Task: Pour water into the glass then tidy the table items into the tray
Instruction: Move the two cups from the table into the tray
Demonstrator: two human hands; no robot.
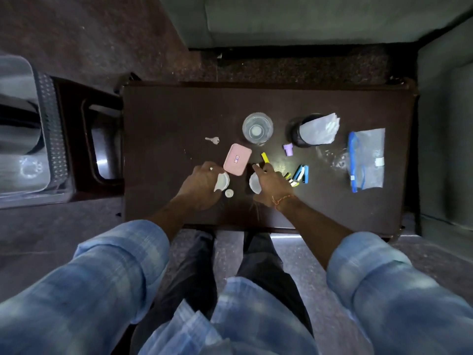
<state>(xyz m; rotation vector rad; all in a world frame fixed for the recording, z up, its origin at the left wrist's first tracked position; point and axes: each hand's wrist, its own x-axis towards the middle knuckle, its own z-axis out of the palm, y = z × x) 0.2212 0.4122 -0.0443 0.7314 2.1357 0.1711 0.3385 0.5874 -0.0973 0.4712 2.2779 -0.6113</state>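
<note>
Both hands are gripping small white pieces: left hand (202, 184) on one (222, 181), right hand (271, 184) on another (254, 183). Glass (257, 128) looks filled, so pouring seems done. Pink case (237, 160), key (213, 140), clips (298, 174), zip bag (367, 160) are sitting loose on the tabletop (166, 149); tray isn't identifiable.

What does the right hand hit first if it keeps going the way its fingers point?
Most likely the yellow marker. The right hand, holding a small white piece, points up and slightly left across the table, and the marker lies just past its fingertips. The glass sits further along; height is unclear.
</note>
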